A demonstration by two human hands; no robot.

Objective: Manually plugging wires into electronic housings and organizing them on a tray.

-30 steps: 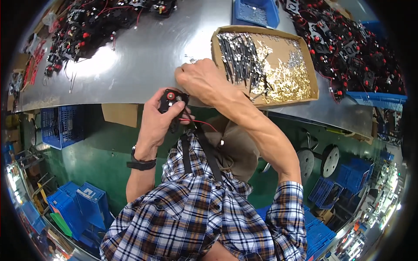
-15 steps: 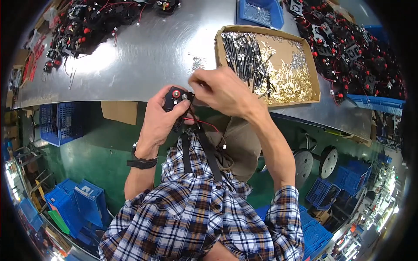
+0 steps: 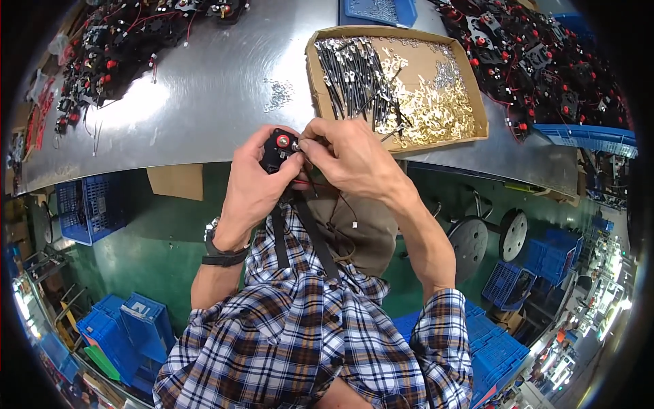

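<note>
My left hand (image 3: 253,178) grips a black plastic part (image 3: 270,155) at the table's front edge. This part carries a red ring with a metal stud, and a red wire and dark leads hang beneath it. My right hand (image 3: 354,155) meets it from the right, thumb and forefinger pinched at a second metal post beside the red ring. Whatever lies between those fingertips is too small and covered to make out. Beyond my hands, small silver washers or nuts (image 3: 278,95) lie loose on the steel table (image 3: 204,102).
A shallow cardboard tray (image 3: 313,65) holds short black cables (image 3: 347,78), brass-coloured lugs (image 3: 436,112) and small silver pieces (image 3: 446,73). Behind it stands a blue bin (image 3: 346,10) of metal bits. Similar black assemblies are heaped left (image 3: 95,65) and right (image 3: 538,71). Stools (image 3: 470,238) stand below the table.
My right hand has come down and left from above the part, and its fingertips now touch the post. The left hand still grips the black part. The whole view has shifted slightly.
</note>
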